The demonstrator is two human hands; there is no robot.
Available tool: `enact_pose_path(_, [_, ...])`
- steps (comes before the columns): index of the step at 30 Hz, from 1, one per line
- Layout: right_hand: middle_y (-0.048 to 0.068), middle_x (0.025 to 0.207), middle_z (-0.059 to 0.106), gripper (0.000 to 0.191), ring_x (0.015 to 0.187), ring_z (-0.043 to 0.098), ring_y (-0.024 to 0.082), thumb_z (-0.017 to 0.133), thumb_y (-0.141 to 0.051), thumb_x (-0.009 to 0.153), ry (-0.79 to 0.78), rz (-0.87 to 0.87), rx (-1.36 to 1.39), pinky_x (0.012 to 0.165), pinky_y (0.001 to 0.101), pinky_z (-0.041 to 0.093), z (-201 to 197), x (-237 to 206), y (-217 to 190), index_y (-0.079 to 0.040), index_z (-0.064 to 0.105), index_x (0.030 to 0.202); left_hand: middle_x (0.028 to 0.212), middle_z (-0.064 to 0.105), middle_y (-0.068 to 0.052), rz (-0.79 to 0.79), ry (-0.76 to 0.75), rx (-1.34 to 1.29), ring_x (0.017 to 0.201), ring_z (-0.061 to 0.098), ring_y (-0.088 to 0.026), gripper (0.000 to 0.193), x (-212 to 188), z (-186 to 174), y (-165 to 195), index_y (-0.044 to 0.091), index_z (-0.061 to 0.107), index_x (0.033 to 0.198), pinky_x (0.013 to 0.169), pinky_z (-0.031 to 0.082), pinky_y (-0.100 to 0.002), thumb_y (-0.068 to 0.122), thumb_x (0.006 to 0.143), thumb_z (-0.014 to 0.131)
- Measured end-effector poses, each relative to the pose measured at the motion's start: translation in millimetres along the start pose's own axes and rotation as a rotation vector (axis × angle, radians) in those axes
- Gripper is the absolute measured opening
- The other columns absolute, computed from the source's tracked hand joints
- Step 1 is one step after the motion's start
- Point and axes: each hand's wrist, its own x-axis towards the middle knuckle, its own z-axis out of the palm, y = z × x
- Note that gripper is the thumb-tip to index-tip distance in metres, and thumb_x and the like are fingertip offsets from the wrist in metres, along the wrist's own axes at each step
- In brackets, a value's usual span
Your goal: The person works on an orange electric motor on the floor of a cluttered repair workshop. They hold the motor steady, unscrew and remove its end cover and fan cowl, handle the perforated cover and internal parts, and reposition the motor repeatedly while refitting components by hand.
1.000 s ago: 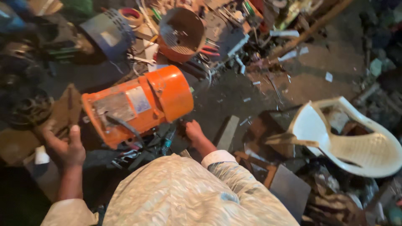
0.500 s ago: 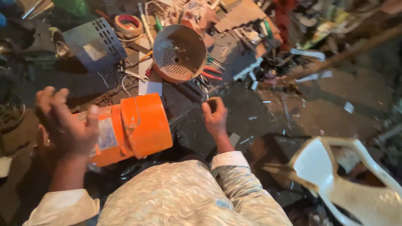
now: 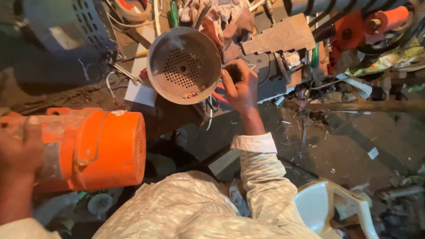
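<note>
orange motor under left hand, cluttered dirt floor all around

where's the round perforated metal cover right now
In the head view it lies upper centre, open side up, just left of the right hand and above the orange motor that the left hand steadies.

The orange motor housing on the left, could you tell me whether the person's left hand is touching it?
Touching. The head view shows the left hand laid over the orange motor housing, thumb and palm pressed against its side with no gap.
</note>
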Motion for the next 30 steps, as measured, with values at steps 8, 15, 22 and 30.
enact_pose_path(8, [0.016,0.087,0.069,0.016,0.079,0.067,0.031,0.067,-0.004,0.086,-0.633,-0.270,-0.178,0.070,0.0397,0.054,41.7,56.8,12.2,-0.003,0.071,0.101,0.103,0.072,-0.023,-0.087,-0.095,0.124,0.092,0.071,-0.037,0.031,-12.1,11.5,-18.8,-0.010,0.067,0.118,0.085,0.057,-0.042,0.018,0.117,0.055])
enact_pose_path(15, [0.020,0.090,0.074,0.026,0.082,0.073,0.040,0.059,-0.025,0.088,-1.168,-0.273,-0.989,0.068,0.0510,0.058,114.0,61.4,58.4,-0.007,0.078,0.089,0.122,0.059,-0.016,0.120,0.072,0.277,0.116,0.058,-0.035,0.026,3.2,-12.0,15.8,0.000,0.060,0.117,0.104,0.047,-0.041,0.019,0.100,0.062])
enact_pose_path(22, [0.022,0.089,0.075,0.027,0.080,0.074,0.040,0.055,-0.020,0.090,-1.111,-0.256,-1.017,0.069,0.0503,0.059,126.7,58.7,101.0,-0.004,0.077,0.087,0.126,0.059,-0.009,0.161,0.110,0.550,0.126,0.052,-0.025,0.026,6.9,-23.2,29.1,0.006,0.061,0.112,0.122,0.031,-0.040,0.027,0.096,0.062])
enact_pose_path(30, [0.021,0.086,0.075,0.024,0.078,0.074,0.039,0.057,-0.019,0.088,-1.178,-0.315,-1.071,0.068,0.0494,0.059,121.7,65.9,86.9,-0.005,0.077,0.083,0.116,0.059,-0.009,0.149,0.102,0.522,0.118,0.054,-0.028,0.026,11.4,-26.6,37.9,0.006,0.062,0.109,0.121,0.033,-0.042,0.027,0.095,0.064])
